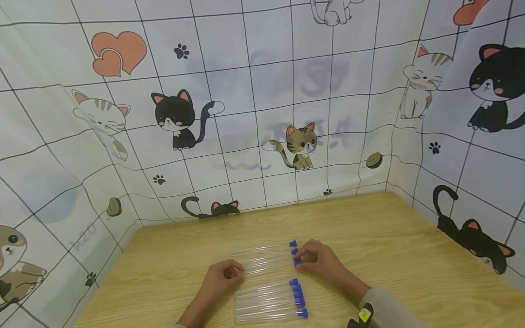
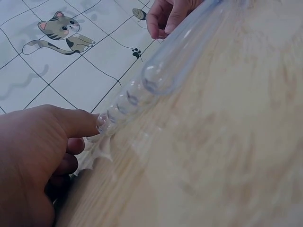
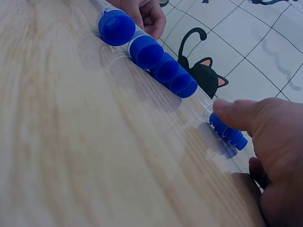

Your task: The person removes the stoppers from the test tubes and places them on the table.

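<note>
Clear test tubes with blue caps lie on their sides in two groups on a wooden table. My left hand [image 1: 221,278] pinches the rounded left end of the nearest tube in the far group [image 1: 262,263], thumb against it in the left wrist view. At the other end, the thumb and index finger of my right hand [image 1: 323,263] pinch that tube by its blue cap [image 1: 297,263], partly hidden by the fingers. Closer to me lies the near group [image 1: 266,298], untouched, its blue caps [image 3: 149,53] large in the right wrist view.
The wooden table [image 1: 389,255] meets a white cloth backdrop [image 1: 254,114] with grid lines and cartoon cats at the back and sides. One tube [image 1: 266,315] of the near group lies slightly apart at the front. A dark band with a yellow patch [image 1: 364,315] is on the right wrist.
</note>
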Demonstrator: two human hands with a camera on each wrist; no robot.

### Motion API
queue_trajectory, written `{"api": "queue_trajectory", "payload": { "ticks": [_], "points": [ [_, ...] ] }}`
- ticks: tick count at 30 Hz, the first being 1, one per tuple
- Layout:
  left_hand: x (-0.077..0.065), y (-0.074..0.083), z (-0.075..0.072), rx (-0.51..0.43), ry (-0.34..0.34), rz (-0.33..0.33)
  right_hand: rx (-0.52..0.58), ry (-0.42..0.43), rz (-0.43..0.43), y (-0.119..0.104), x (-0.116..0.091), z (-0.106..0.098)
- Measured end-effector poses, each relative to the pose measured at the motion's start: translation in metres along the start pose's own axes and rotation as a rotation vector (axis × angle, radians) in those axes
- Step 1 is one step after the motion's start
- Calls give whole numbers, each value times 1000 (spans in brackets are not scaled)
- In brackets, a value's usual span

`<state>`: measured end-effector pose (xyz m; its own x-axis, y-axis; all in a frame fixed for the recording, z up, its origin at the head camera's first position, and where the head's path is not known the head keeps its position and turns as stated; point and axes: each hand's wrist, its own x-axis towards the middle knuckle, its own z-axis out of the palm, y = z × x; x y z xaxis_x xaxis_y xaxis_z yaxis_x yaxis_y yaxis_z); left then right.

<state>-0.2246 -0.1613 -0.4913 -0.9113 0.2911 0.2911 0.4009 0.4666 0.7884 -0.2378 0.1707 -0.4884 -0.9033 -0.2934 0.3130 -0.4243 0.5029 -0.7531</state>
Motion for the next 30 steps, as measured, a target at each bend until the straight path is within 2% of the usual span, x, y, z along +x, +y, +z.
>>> {"api": "queue_trajectory", "payload": {
  "ticks": [8,14,17,22,25,30],
  "points": [
    [1,0,-1,2,-20,5,-5,30,-24,0,1,-1],
    [-1,1,0,35,-12,27,57,67,-39,-7,-6,1],
    [-3,4,0,26,-7,24,88,61,-87,-9,-10,3],
    [-8,6,-1,11,-9,17,125,35,-170,-10,-15,5],
    [-11,6,-3,-3,-27,-8,130,2,-167,-11,-16,5],
    [-12,8,-7,-80,-91,-40,116,-92,-127,-13,-15,5]
  ]
}}
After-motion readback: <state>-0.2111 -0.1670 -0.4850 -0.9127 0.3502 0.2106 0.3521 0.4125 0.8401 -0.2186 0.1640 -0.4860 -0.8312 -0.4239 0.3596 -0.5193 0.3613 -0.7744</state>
